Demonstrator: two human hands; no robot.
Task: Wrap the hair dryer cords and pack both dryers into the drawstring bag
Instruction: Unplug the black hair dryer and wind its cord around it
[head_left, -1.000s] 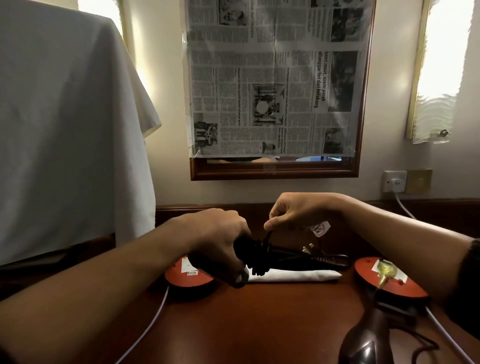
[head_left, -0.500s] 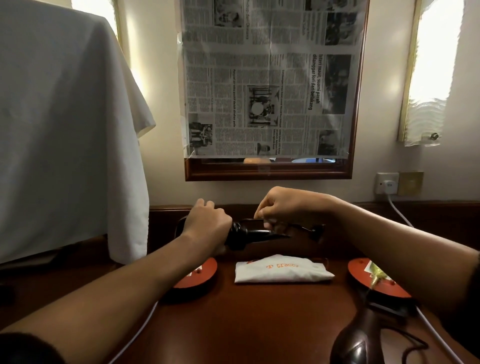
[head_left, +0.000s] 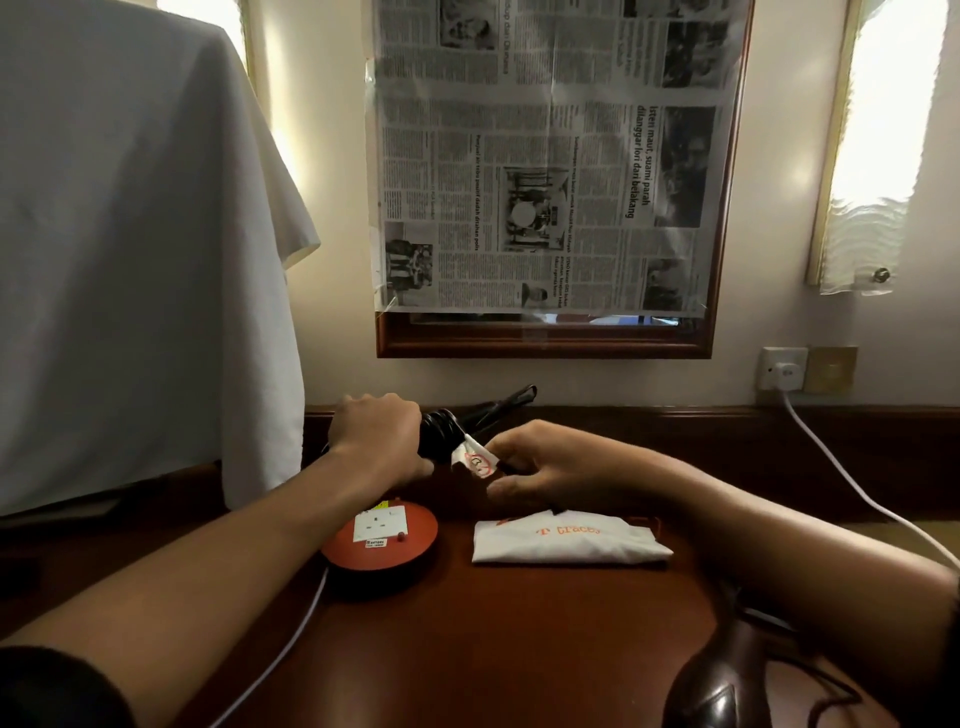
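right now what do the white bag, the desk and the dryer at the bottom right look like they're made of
White folded drawstring bag: soft matte cloth, going by its creases and orange printed lettering. Dark reddish-brown desk: polished wood or wood veneer, with a glossy sheen reflecting light. Dark brown hair dryer: probably moulded plastic, smooth and shiny with a highlight on its curve.

The right hand (head_left: 545, 467), which half a second ago pinched the cord up level with the left hand (head_left: 379, 441), has dropped lower and nearer the folded drawstring bag (head_left: 566, 540) and now pinches the white tag (head_left: 475, 460) on the cord. The wrapped hair dryer (head_left: 441, 431) is turned, its free end (head_left: 511, 402) now angling up toward the wall.
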